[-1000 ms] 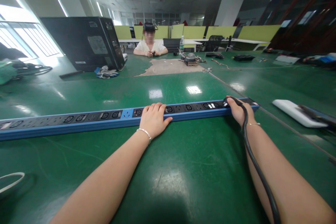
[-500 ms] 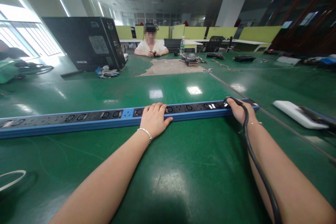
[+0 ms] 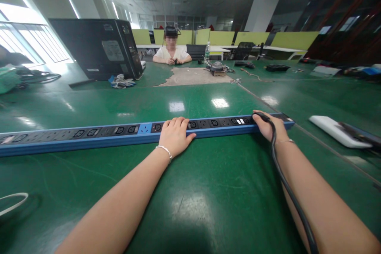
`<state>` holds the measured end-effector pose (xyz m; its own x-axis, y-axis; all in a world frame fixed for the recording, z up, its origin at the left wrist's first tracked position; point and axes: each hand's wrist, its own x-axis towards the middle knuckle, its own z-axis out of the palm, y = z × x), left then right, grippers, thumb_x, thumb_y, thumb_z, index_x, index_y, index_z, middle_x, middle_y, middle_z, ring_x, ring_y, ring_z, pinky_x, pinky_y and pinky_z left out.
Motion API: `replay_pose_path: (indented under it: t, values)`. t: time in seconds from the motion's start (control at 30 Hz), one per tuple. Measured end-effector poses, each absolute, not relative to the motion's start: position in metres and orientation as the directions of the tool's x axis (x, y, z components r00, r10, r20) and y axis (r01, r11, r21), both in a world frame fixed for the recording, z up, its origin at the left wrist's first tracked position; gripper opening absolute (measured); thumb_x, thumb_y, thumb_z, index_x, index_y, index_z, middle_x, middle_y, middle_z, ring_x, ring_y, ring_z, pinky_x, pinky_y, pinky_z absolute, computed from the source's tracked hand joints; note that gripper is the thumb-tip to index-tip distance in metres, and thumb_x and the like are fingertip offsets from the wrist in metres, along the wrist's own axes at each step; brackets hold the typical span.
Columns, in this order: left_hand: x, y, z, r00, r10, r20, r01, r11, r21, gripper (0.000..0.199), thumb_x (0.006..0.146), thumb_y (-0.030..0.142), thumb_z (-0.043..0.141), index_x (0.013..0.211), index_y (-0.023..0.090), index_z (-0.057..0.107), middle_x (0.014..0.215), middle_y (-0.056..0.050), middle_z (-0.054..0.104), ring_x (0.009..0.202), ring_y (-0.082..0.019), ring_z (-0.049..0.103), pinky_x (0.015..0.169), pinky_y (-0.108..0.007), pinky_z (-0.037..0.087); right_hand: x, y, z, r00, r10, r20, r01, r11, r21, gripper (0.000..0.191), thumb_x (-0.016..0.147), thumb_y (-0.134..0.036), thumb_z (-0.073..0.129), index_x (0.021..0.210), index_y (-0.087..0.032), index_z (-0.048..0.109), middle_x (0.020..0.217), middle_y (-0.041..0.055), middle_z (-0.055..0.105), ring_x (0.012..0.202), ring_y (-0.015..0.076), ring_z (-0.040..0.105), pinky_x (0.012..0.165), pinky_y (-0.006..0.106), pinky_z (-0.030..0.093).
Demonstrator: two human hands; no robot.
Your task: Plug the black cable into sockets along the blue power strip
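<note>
A long blue power strip (image 3: 98, 141) with a row of black sockets and one blue socket lies across the table. My left hand (image 3: 175, 135) grips it near the middle, fingers over the top and thumb along its near side. At the strip's right end, my right hand (image 3: 266, 126) is closed on the black plug (image 3: 259, 116) of a power cord. The plug is against the strip's top face; whether it is seated in a socket is hidden by my fingers. From it the black cord (image 3: 285, 180) runs down along my right forearm.
A white power bank-like block (image 3: 339, 130) with a dark flat object lies at the right. Farther back are a black computer case (image 3: 98, 47), gloves (image 3: 121, 81), a water bottle (image 3: 207, 50) and a seated person (image 3: 171, 53). A white cable loop (image 3: 13, 202) lies front left.
My right hand and the plug have shifted slightly left along the strip, and the cord has swung left with them. My left hand and the strip stay in place.
</note>
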<state>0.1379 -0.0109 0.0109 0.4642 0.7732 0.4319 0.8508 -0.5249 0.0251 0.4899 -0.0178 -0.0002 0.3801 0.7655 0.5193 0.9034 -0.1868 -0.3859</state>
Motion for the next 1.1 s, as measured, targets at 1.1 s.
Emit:
replay_pose_path:
  t: [1.1]
  values:
    - [0.138, -0.011, 0.01, 0.457, 0.768, 0.449, 0.852, -0.524, 0.028, 0.049, 0.083, 0.05, 0.048, 0.121, 0.02, 0.047, 0.123, -0.009, 0.055, 0.115, -0.025, 0.047, 0.097, -0.039, 0.033, 0.484, -0.024, -0.013, 0.407, 0.729, 0.551, 0.89, -0.181, -0.418, 0.042, 0.084, -0.044, 0.037, 0.107, -0.023, 0.066, 0.111, 0.0087, 0.066, 0.116, 0.0265, 0.05, 0.103, 0.054, 0.022]
